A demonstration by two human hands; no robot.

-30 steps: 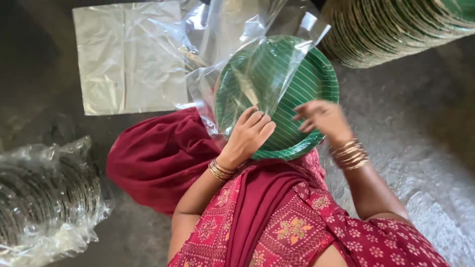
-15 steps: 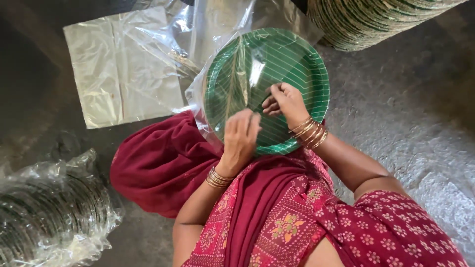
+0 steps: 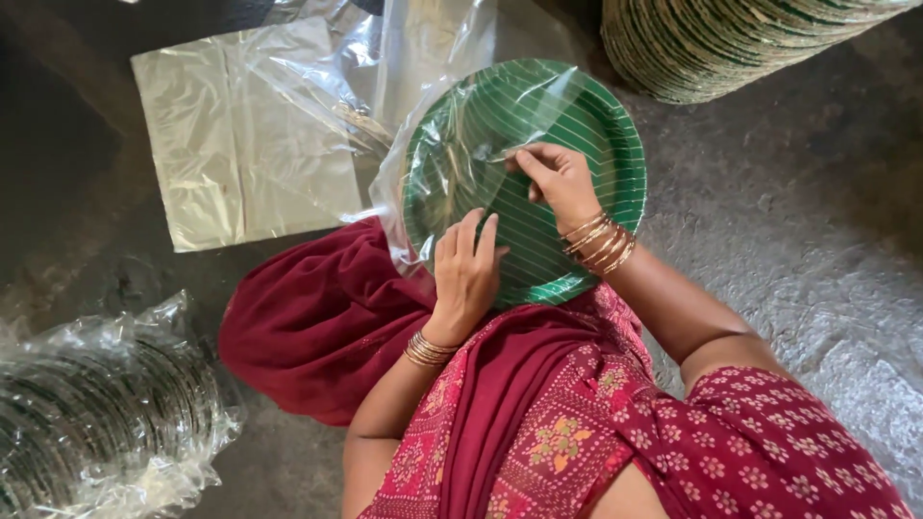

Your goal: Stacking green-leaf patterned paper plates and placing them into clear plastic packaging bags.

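The left hand [image 3: 468,274] hides part of the green plate [image 3: 567,115]; its palm cannot be seen. The plate stack [image 3: 731,43] is cut off by the top edge, the wrapped bundle [image 3: 91,423] by the left edge.

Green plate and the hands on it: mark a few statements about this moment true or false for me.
1. Both hands touch the green plate. True: the left hand rests on its lower part and the right hand near its middle.
2. The clear bag covers the whole plate. False: it covers only the plate's left part.
3. A flat plastic sheet lies on the floor to the left of the plate. True.
4. The plate is plain red. False: it is green with thin pale stripes.
5. The wrapped stack of plates sits at the top right. False: it is at the lower left; an unwrapped stack is at the top right.
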